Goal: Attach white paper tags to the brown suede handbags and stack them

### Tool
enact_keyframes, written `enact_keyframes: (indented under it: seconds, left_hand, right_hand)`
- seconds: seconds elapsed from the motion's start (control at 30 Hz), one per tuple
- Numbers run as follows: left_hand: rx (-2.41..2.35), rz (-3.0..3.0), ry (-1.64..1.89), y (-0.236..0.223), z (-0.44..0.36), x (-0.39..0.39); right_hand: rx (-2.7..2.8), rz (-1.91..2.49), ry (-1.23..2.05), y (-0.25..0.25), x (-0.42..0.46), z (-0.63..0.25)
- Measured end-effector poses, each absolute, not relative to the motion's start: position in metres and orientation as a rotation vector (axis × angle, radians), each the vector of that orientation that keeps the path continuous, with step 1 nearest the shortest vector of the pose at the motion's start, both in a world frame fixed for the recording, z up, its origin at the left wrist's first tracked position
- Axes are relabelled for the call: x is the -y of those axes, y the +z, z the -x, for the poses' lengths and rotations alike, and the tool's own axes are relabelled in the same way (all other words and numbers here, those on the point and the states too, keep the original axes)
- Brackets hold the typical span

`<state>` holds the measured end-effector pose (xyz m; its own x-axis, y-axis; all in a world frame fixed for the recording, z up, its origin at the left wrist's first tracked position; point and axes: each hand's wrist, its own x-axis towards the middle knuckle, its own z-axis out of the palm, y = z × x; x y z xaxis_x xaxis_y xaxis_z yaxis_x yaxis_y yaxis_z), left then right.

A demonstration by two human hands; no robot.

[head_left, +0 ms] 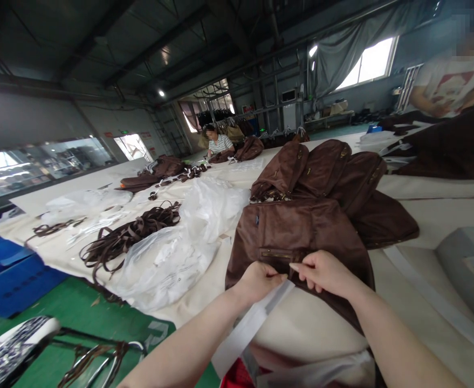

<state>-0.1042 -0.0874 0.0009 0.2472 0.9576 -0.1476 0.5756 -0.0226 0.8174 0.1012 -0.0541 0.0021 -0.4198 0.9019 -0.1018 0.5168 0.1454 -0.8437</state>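
A brown bag [301, 226] lies flat on the cloth-covered table in front of me, with a short zip [276, 253] across its lower part. My left hand [259, 281] is closed in a pinch at the bag's near edge, holding the upper end of a translucent white strip [247, 328] that hangs toward me. Close beside it, my right hand [328, 274] is over the bag, thumb and fingers pinched together near the zip's right end. What sits between those right fingertips is too small to make out.
Several more brown bags [321, 167] lie behind mine. To the left are clear plastic bags [172, 264] and a heap of brown straps [129, 237]. A grey object [469, 275] stands at right; a patterned stool [16, 345] is lower left. Co-workers sit or stand across the tables.
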Motion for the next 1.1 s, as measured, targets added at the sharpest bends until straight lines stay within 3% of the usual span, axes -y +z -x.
enact_keyframes:
  seconds: [0.1, 0.17, 0.57, 0.77, 0.97, 1.1]
  left_hand:
    - [-1.399, -1.705, 0.544, 0.006, 0.105, 0.090]
    - [-1.411, -1.674, 0.546, 0.009, 0.105, 0.090]
    - [-1.444, -1.483, 0.645, 0.012, 0.101, 0.092]
    - [-1.495, -1.535, 0.533, 0.017, 0.112, 0.092]
    - [-1.489, -1.591, 0.506, 0.019, 0.116, 0.088]
    - [-1.474, -1.623, 0.492, 0.020, 0.112, 0.083]
  right_hand:
    - [1.933, 1.196, 0.759, 0.009, 0.050, -0.111]
    - [2.013, 1.121, 0.637, 0.009, 0.047, -0.114]
    - [2.316, 1.109, 0.537, -0.002, 0.047, -0.105]
    - [2.344, 1.077, 0.668, -0.003, 0.052, -0.107]
    - [2.250, 0.993, 1.097, 0.002, 0.051, -0.110]
    - [2.256, 0.931, 1.051, 0.008, 0.050, -0.107]
